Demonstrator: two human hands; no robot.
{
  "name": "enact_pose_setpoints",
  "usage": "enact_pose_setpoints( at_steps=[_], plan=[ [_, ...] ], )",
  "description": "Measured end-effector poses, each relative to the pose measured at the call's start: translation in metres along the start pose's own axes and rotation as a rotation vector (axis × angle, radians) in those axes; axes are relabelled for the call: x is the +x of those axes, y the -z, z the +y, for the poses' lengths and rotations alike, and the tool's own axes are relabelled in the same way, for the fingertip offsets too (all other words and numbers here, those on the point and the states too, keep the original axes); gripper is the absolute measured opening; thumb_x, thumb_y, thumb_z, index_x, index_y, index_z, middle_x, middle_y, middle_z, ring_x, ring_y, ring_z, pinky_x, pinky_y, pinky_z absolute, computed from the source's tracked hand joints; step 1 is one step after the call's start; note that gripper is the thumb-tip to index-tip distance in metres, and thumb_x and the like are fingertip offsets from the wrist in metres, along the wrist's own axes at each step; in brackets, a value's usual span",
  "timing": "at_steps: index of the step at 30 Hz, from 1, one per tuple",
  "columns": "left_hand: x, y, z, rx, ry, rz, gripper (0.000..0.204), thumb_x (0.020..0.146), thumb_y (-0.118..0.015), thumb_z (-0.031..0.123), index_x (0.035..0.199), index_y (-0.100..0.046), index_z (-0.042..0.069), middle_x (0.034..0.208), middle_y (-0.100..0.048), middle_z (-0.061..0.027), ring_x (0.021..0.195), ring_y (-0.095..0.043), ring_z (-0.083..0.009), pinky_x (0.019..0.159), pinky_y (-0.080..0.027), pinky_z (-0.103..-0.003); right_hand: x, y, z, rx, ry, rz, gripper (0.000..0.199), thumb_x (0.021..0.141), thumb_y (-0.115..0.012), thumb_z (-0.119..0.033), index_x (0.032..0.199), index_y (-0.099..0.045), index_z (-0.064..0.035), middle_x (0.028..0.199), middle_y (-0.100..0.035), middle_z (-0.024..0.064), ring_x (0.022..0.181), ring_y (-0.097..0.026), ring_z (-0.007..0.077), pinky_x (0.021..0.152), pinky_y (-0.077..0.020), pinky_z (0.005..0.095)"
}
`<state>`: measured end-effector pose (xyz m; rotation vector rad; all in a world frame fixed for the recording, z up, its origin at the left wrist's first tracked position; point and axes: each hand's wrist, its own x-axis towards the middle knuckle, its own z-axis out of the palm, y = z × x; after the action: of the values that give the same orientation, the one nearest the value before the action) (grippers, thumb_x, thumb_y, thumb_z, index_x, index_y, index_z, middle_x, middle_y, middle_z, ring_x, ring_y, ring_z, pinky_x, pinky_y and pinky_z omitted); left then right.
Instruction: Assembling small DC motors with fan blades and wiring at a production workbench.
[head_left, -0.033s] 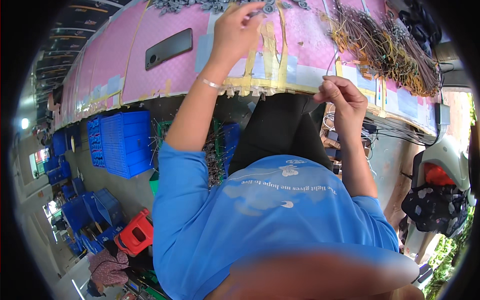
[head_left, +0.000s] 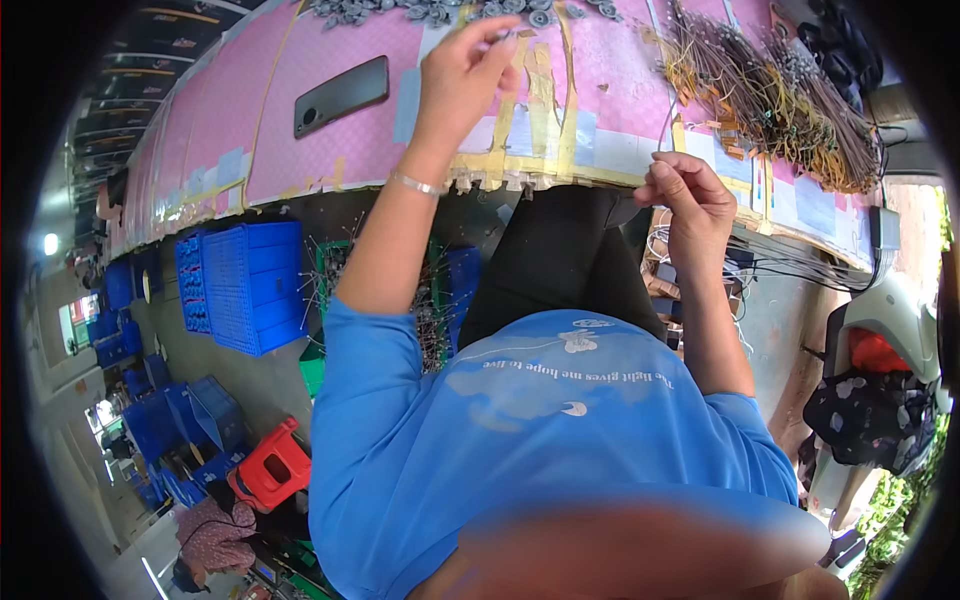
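Observation:
My left hand (head_left: 468,72) reaches far across the pink-covered work table (head_left: 300,150), with a silver bracelet on its wrist. Its fingertips pinch together at a small grey round part, at the edge of a pile of such parts (head_left: 430,12) along the far side. My right hand (head_left: 690,195) hovers at the table's near edge, fingers closed on a thin wire (head_left: 672,100) that runs up over the tabletop. A thick bundle of brown and yellow wires (head_left: 770,95) lies on the table to the right of it.
A black phone (head_left: 340,95) lies on the table at left. Below the table stand blue crates (head_left: 250,285), a green crate with wire pieces (head_left: 330,270) and a red stool (head_left: 270,465). A person crouches at lower left (head_left: 215,530). A scooter (head_left: 880,330) stands at right.

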<state>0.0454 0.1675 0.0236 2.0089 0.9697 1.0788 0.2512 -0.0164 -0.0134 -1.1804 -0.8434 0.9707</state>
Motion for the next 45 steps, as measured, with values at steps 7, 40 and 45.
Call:
enact_pose_setpoints(
  at_steps=[7, 40, 45],
  plan=[
    [-0.131, -0.017, 0.025, -0.899, 0.519, -0.232, 0.032, 0.086, -0.066, 0.0, 0.118, -0.06, -0.004, 0.097, -0.067, -0.0138, 0.078, -0.071, -0.0235, 0.066, -0.058, -0.029, -0.009, 0.002, 0.013, 0.416, -0.146, 0.085, 0.015, 0.091, -0.059, -0.002, 0.106, -0.062, 0.0013, 0.076, -0.06, 0.0077, 0.06, -0.058, 0.0157, 0.057, -0.0499, 0.0269],
    [-0.151, -0.019, 0.061, -1.114, 0.698, -0.138, 0.025, 0.09, -0.057, 0.006, 0.109, -0.065, -0.008, 0.091, -0.071, -0.0189, 0.068, -0.071, -0.023, 0.056, -0.061, -0.028, -0.053, -0.026, 0.02, -0.272, 0.139, -0.237, 0.016, 0.091, -0.063, -0.002, 0.106, -0.065, 0.0024, 0.1, -0.07, 0.0098, 0.085, -0.067, 0.0168, 0.077, -0.0545, 0.0294],
    [-0.154, -0.029, 0.071, -0.993, 0.579, -0.262, 0.024, 0.087, -0.061, 0.004, 0.107, -0.066, -0.008, 0.084, -0.07, -0.0158, 0.062, -0.07, -0.0208, 0.053, -0.06, -0.029, -0.033, -0.034, 0.014, 0.28, -0.089, -0.416, 0.018, 0.095, -0.059, -0.01, 0.106, -0.066, 0.001, 0.112, -0.067, 0.0162, 0.103, -0.064, 0.0226, 0.092, -0.0504, 0.0368]
  ],
)
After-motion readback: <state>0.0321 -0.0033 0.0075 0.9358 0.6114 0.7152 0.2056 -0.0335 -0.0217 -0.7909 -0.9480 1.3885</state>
